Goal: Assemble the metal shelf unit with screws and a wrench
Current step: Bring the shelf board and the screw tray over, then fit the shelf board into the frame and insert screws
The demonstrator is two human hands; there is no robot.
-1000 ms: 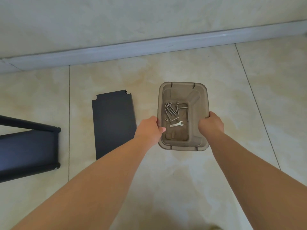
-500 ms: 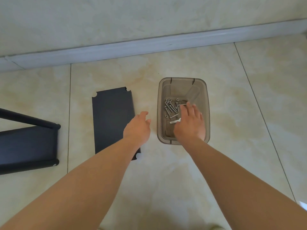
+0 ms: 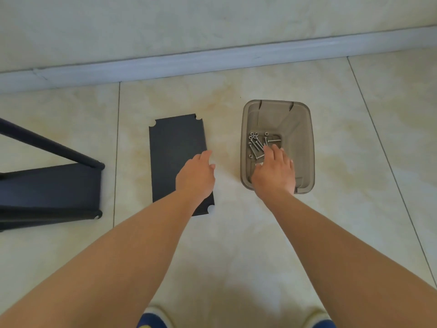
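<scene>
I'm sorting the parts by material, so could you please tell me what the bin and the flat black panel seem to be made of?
Bin: probably plastic, smoky and translucent, since the floor shows through its walls. Flat black panel: likely painted sheet metal, matte, thin, with notched corners.

No text, label, brand, number or sign can be read anywhere: none is seen on the translucent grey-brown plastic bin (image 3: pixel 309 147) nor on the flat black metal shelf panel (image 3: pixel 175 147).
</scene>
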